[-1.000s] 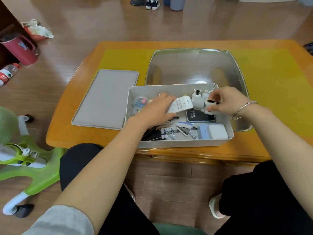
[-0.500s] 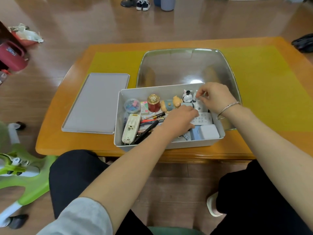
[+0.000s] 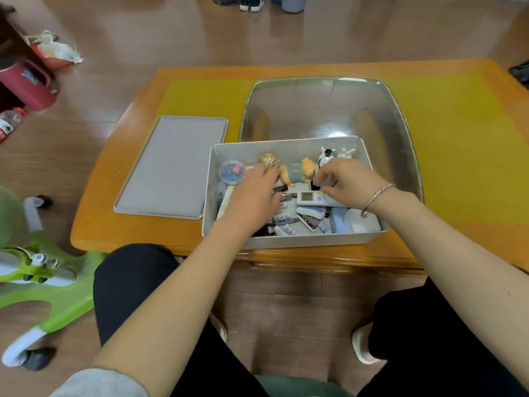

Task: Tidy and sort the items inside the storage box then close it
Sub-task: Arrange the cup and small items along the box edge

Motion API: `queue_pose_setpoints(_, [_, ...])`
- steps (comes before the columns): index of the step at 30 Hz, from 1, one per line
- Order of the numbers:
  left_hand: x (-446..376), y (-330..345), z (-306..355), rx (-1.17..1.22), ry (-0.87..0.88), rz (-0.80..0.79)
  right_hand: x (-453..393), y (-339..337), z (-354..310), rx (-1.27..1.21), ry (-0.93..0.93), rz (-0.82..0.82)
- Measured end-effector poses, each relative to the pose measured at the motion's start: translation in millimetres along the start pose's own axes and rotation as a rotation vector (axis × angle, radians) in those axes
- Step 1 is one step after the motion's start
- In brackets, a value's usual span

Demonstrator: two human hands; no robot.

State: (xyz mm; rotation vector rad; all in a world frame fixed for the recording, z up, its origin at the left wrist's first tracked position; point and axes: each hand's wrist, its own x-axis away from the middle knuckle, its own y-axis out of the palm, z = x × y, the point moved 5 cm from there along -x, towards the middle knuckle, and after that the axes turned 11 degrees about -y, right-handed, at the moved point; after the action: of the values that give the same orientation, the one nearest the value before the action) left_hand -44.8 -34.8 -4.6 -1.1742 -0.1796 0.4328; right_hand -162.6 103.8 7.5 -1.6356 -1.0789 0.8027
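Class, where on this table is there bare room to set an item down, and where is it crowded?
Free: the yellow mat right of the clear tub, and the mat strip behind the grey lid. Crowded: inside the storage box.

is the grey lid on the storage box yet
No, the grey lid lies flat on the table to the left of the open storage box.

We count one grey storage box [image 3: 289,240] with one flat lid [image 3: 171,167] at its nine o'clock and one clear bin [image 3: 400,116] at twelve. Inside we see three animal figurines, one tub of clips [image 3: 230,171], one remote [image 3: 310,197], several batteries. Two hands reach in.
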Motion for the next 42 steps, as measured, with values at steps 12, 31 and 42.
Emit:
queue_pose_setpoints(12, [-4.9, 9.3, -61.3, -0.298, -0.231, -0.359, -19.5, 40.2, -46.0, 0.138, -0.146, -0.212])
queue_pose_setpoints(31, [-8.3, -32.4, -66.1, 0.326, -0.237, -0.311, -39.9, 65.2, -80.6, 0.005, -0.249, -0.292])
queue_pose_setpoints(42, [-14.3, -47.2, -46.0, 0.489, -0.145, -0.144, 19.3, -22.8, 16.3, -0.086, 0.102, 0.161])
